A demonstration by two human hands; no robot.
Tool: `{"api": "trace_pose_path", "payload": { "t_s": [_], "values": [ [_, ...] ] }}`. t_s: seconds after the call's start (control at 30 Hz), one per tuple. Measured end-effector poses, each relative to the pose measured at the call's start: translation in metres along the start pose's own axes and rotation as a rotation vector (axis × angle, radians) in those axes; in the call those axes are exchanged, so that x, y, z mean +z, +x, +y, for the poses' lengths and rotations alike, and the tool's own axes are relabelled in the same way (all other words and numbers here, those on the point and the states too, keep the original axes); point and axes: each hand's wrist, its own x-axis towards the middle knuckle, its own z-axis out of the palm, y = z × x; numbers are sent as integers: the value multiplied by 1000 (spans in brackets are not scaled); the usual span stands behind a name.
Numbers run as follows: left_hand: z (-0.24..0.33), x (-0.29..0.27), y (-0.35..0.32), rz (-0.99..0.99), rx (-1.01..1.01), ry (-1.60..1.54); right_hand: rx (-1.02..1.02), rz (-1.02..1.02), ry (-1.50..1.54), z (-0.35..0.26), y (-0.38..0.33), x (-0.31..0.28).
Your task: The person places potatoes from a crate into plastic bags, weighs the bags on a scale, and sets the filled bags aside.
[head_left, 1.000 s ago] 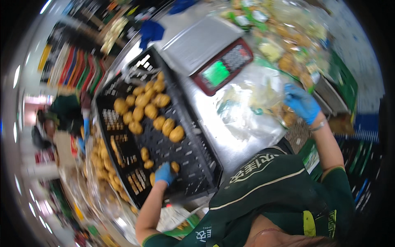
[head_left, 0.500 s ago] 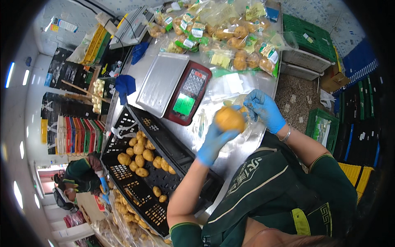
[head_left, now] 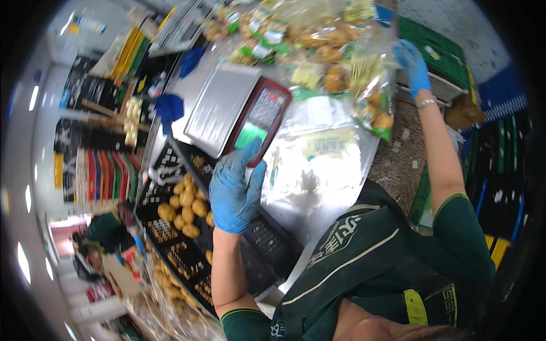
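Note:
My left hand (head_left: 236, 190), in a blue glove, is open and empty above the edge of the black crate (head_left: 267, 238), beside the scale. Thumb and fingers are apart. Several potatoes (head_left: 187, 202) lie in that crate. At the far right of the metal table, my gloved right hand (head_left: 412, 65) is at the upper edge of a clear bag of potatoes (head_left: 372, 108) and appears to grip it; blur softens the fingertips. This bag has a yellow label and a green lower edge. Flat clear bags (head_left: 315, 162) lie on the table before me.
A scale (head_left: 224, 108) with a dark red keypad and lit green display stands left of centre. More bagged potatoes (head_left: 307, 37) cover the far table. Green crates (head_left: 432, 51) stand beyond its right edge. At the left, another person (head_left: 108, 233) in blue gloves works near loose potatoes (head_left: 165, 278).
My hands have parted: the left moved left and no longer holds the round yellow potato-like thing, the right moved far right. A yellow-labelled potato bag now lies across the pile's right end.

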Motion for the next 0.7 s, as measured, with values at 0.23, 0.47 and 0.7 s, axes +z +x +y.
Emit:
{"api": "trace_pose_path", "payload": {
  "t_s": [0.23,0.47,0.7],
  "values": [
    [-49,-30,-171,184,-713,-279,-342,-417,-1135,70,-97,31],
    [-48,-7,-228,68,-790,-87,-465,-415,-1203,117,-71,23],
    [-77,-10,-302,178,-883,-1,-385,-548,-890,26,-177,67]
  ]
}}
